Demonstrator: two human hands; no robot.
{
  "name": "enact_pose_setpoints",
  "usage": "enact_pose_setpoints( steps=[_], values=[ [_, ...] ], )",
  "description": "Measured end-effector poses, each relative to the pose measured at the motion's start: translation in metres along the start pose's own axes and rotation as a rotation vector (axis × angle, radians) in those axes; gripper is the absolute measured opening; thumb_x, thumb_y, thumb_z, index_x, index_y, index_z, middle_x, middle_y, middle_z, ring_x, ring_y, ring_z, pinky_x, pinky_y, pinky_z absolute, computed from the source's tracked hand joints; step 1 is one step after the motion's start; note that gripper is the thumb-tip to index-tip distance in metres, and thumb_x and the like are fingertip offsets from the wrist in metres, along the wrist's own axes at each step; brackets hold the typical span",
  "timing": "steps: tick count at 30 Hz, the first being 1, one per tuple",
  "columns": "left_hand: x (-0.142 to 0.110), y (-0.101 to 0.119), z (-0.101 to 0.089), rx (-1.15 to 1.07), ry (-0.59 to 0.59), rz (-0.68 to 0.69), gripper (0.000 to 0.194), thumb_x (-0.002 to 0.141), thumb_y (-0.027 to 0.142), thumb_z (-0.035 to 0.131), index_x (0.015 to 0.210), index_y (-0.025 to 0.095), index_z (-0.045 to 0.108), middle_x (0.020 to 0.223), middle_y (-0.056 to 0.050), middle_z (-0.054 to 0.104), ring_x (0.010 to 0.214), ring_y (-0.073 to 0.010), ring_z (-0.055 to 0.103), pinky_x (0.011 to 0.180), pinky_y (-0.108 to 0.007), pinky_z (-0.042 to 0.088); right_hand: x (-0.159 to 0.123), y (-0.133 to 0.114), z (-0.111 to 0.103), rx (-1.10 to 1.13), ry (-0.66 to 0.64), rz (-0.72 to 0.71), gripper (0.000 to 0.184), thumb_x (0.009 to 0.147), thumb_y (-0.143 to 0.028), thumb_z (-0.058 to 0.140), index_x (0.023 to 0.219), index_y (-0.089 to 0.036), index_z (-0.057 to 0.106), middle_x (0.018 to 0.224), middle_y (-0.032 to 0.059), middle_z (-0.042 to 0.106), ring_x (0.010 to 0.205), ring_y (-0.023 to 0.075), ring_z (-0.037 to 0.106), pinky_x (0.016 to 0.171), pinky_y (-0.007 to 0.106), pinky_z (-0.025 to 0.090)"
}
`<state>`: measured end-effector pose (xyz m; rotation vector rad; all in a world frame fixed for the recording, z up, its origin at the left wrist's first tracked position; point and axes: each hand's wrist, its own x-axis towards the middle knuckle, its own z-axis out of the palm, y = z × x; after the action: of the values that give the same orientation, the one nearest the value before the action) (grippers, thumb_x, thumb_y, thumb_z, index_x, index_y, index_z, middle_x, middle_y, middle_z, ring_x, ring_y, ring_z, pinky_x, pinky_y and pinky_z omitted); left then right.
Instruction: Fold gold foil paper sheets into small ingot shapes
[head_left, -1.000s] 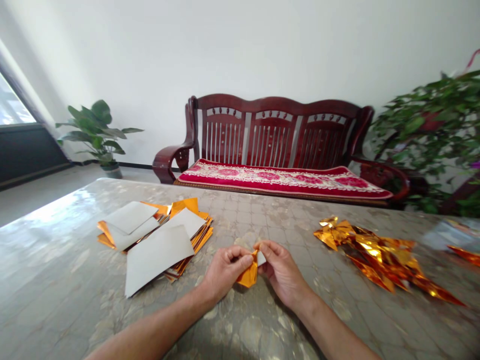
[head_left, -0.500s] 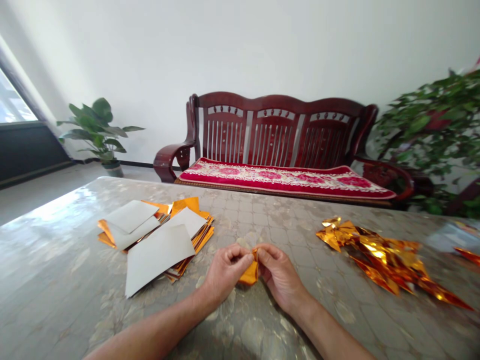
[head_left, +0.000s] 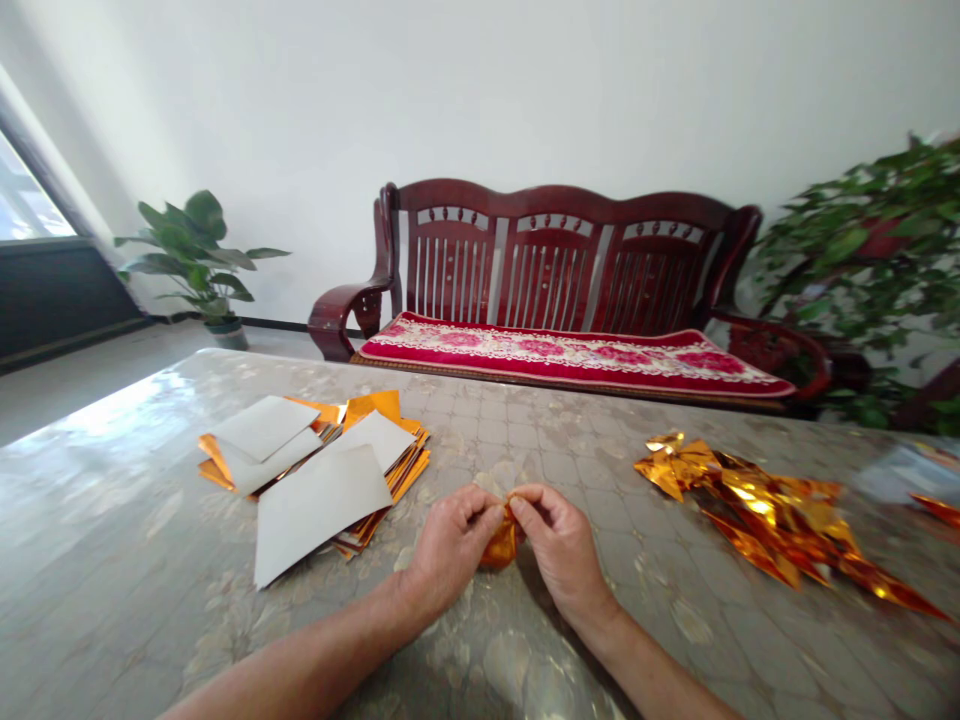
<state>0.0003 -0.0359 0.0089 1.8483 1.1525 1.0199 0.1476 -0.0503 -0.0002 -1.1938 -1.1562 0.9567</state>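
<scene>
Between my two hands is a small folded piece of gold foil paper [head_left: 498, 550], just above or on the patterned tabletop [head_left: 540, 640]. My left hand [head_left: 457, 535] pinches its upper edge from the left, thumb against the fingers. From the right, my right hand [head_left: 556, 540] pinches the same edge, its fingertips almost meeting the left ones. The fingers cover the top of the piece; its shiny lower part shows below them. To the left lies a loose stack of foil sheets, with several white-backed sheets [head_left: 322, 510] uppermost and gold edges [head_left: 411, 470] sticking out.
Folded, pointed gold foil pieces [head_left: 757, 505] lie in a heap on the right, near a clear plastic bag [head_left: 904, 472]. Beyond the table stands a dark red wooden bench [head_left: 551, 270] with a red floral cover [head_left: 540, 350]. Potted plants [head_left: 199, 260] stand at both sides.
Both hands keep their pinch at nearly the same spot. The foil piece has turned slightly, and its lower part looks shinier and darker. The view has shifted a little.
</scene>
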Motion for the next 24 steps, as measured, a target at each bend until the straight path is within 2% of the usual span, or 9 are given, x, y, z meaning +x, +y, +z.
enact_pose_setpoints(
  steps=[5,10,13,16,18,22,24],
  values=[
    [0.001,-0.002,0.001,0.05,0.001,0.001,0.022,0.087,0.029,0.057,0.075,0.017,0.071,0.071,0.001,0.065,0.067,-0.0132,0.058,0.064,-0.022,0.041,0.0,0.001,-0.001,-0.092,0.021,-0.05,0.023,0.077,-0.041,0.068,0.077,-0.018,0.068,0.068,0.0009,0.064,0.063,0.0159,0.057,0.061,0.026,0.046],
    [0.002,-0.004,-0.002,0.142,-0.01,0.071,0.022,0.085,0.024,0.056,0.07,0.017,0.07,0.066,0.001,0.062,0.065,-0.0127,0.056,0.062,-0.022,0.038,-0.001,0.001,-0.002,-0.045,-0.074,-0.012,0.025,0.076,-0.042,0.069,0.081,-0.018,0.068,0.072,0.0012,0.065,0.066,0.0163,0.058,0.062,0.026,0.047],
    [0.005,-0.007,-0.002,0.131,-0.036,0.052,0.023,0.084,0.025,0.057,0.068,0.016,0.069,0.065,0.001,0.061,0.064,-0.0127,0.055,0.061,-0.022,0.037,0.001,0.0,-0.004,-0.067,-0.098,0.008,0.024,0.075,-0.041,0.071,0.075,-0.017,0.069,0.069,0.0012,0.065,0.065,0.0159,0.057,0.061,0.026,0.046],
    [0.009,-0.01,-0.001,-0.03,-0.057,-0.033,0.023,0.085,0.029,0.055,0.076,0.015,0.071,0.07,-0.001,0.066,0.067,-0.0141,0.059,0.062,-0.022,0.041,0.005,0.0,-0.006,-0.047,-0.036,0.038,0.027,0.074,-0.043,0.071,0.069,-0.017,0.068,0.061,-0.0006,0.061,0.059,0.0143,0.054,0.057,0.025,0.043],
    [0.011,-0.009,-0.004,-0.15,-0.05,-0.067,0.029,0.09,0.034,0.05,0.086,0.015,0.072,0.078,-0.002,0.069,0.073,-0.0159,0.062,0.067,-0.023,0.044,0.008,0.0,-0.008,0.019,0.036,0.063,0.031,0.073,-0.048,0.072,0.07,-0.018,0.067,0.057,-0.002,0.059,0.055,0.0133,0.051,0.053,0.024,0.041],
    [0.012,-0.006,-0.016,-0.288,-0.045,-0.064,0.048,0.097,0.046,0.037,0.104,0.013,0.071,0.09,-0.007,0.073,0.082,-0.0186,0.064,0.073,-0.027,0.048,0.013,0.002,-0.014,0.1,0.175,0.065,0.036,0.07,-0.053,0.075,0.072,-0.018,0.066,0.055,-0.0034,0.057,0.05,0.0117,0.046,0.048,0.023,0.036],
    [0.011,-0.007,-0.019,-0.306,-0.054,-0.053,0.049,0.097,0.046,0.036,0.107,0.013,0.071,0.091,-0.008,0.074,0.079,-0.018,0.065,0.073,-0.027,0.049,0.014,0.004,-0.016,0.118,0.206,0.073,0.037,0.069,-0.054,0.076,0.074,-0.018,0.066,0.054,-0.004,0.055,0.049,0.0109,0.044,0.046,0.022,0.034]
  ],
)
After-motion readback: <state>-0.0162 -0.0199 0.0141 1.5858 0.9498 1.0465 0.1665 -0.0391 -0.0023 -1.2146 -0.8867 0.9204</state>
